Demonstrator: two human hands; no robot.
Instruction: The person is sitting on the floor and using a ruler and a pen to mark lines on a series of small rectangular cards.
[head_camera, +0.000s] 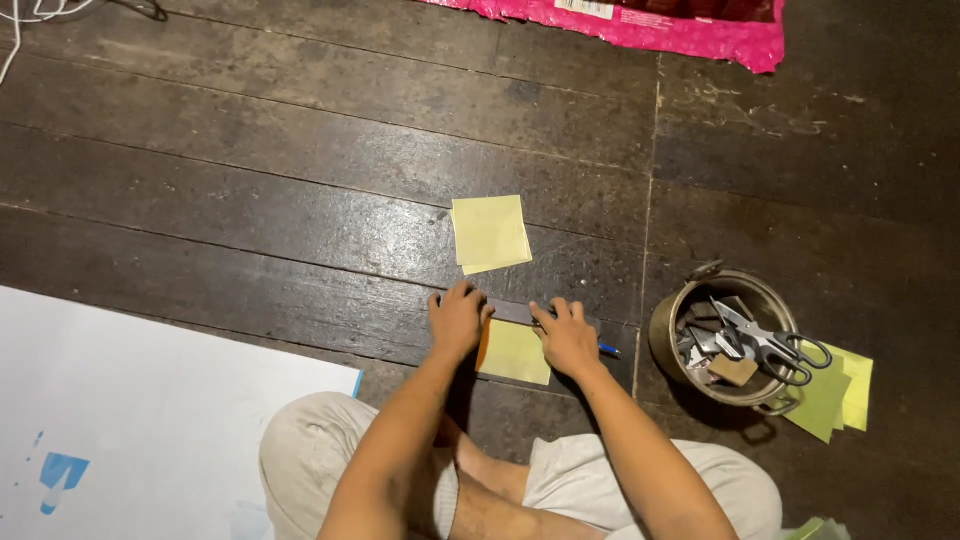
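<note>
Yellow paper sheet (515, 353) lies flat on dark floorboards (250, 180), under a ruler (515, 312) along its far edge. Left hand (457, 320) presses the ruler, fingers together. Right hand (566, 338) curls on a blue pen (607, 348). Far: yellow squares (489, 233). Right: metal pot (668, 330) with scissors (770, 345).

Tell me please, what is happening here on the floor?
A person sits cross-legged on a dark wooden floor. The left hand and the right hand press down on a ruler-like strip laid along the top edge of a yellow paper square. A blue pen pokes out beside the right hand. A small stack of yellow squares lies just ahead. To the right, a metal pot holds scissors, with more yellow-green paper beside it.
</note>
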